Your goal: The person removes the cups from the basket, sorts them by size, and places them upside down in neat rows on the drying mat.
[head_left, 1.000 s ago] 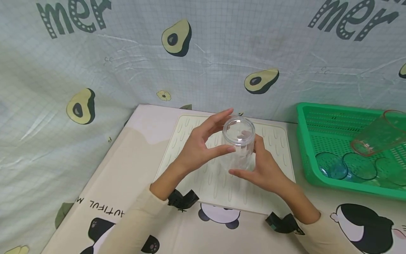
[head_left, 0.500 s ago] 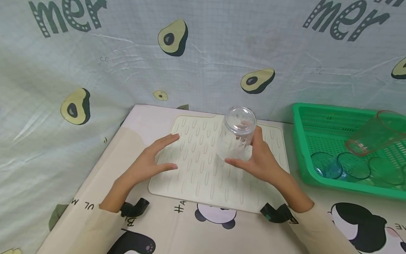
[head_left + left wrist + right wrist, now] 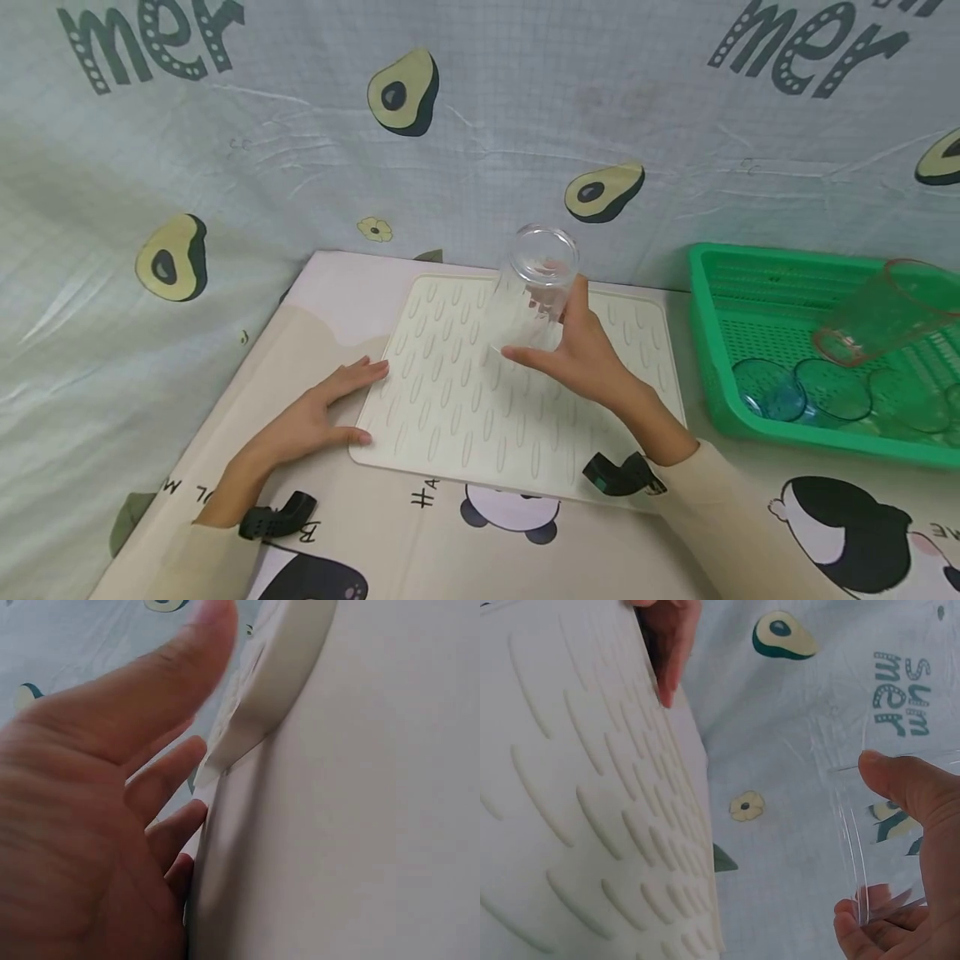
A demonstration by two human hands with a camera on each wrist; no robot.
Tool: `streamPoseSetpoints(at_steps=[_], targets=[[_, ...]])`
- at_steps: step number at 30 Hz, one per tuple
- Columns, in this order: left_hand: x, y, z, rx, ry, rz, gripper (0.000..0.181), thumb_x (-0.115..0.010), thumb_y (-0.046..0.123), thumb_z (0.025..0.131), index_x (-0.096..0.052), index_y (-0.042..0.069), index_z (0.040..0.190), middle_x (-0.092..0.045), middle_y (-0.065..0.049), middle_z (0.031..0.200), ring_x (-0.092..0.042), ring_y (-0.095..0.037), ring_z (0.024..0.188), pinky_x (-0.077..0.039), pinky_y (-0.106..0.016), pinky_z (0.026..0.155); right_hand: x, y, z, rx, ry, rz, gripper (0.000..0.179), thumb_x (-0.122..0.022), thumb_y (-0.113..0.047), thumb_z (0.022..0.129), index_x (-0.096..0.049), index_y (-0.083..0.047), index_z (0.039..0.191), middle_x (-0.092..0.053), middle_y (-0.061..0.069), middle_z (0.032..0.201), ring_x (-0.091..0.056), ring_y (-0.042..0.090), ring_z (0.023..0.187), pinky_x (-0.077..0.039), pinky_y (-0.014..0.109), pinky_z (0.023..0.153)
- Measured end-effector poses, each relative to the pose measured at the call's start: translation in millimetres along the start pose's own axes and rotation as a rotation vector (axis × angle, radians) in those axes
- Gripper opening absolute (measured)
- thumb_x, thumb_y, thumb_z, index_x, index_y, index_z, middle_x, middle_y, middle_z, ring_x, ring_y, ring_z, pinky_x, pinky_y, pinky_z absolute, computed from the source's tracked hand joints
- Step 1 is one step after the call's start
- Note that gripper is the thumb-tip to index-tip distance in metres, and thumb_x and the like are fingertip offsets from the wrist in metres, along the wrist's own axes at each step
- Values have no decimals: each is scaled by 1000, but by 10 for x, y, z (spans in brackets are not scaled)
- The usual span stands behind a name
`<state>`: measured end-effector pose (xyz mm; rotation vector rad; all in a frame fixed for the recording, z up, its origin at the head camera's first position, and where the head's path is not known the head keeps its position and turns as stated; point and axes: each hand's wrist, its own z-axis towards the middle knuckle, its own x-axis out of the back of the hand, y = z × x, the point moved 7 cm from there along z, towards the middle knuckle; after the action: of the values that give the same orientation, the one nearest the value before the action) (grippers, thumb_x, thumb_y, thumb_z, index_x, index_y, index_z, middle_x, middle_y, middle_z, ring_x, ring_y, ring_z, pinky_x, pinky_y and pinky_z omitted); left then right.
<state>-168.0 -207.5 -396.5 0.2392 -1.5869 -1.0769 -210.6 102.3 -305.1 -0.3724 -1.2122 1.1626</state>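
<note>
Over the back part of a cream ribbed drying mat (image 3: 450, 417), my right hand (image 3: 600, 358) grips a clear drinking glass (image 3: 543, 258). Its thumb and fingers wrap the lower side of the glass, which leans slightly; the thick round end faces up. In the right wrist view the thumb lies across the clear wall of the glass (image 3: 851, 847), with fingers on the far side. My left hand (image 3: 303, 425) holds nothing, its fingers and thumb spread at the mat's left edge. In the left wrist view those fingertips (image 3: 196, 814) are right by the mat's raised side.
To the right stands a green plastic basket (image 3: 708, 358) with several tinted glasses. A pink-rimmed glass (image 3: 885, 317) leans inside it above blue and green ones. Behind the table hangs a printed curtain (image 3: 495, 108); a patterned cloth (image 3: 420, 550) covers the table.
My left hand has let go of the glass and moved left and down to the mat's left edge. The right hand has carried the glass slightly left and toward the back.
</note>
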Motion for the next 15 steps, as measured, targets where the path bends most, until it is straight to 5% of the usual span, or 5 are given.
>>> streamPoseSetpoints(at_steps=[5,15], targets=[[-12,31,1,-90,-6,36,79,-81,34,73,-48,10,141,-39,-7,149,-19,-34,142,-3,-22,115,-102,-12,129,-4,-11,19,107,-86,-26,71,-10,-13,146,-43,10,138,-45,21,124,-42,44,101],[-15,28,14,-88,0,65,79,-82,34,71,-51,7,138,-41,-7,148,-22,-34,141,-5,-23,115,-329,40,342,9,-18,56,105,-85,-26,74,-9,-13,145,-46,11,135,-46,22,123,-42,44,101]])
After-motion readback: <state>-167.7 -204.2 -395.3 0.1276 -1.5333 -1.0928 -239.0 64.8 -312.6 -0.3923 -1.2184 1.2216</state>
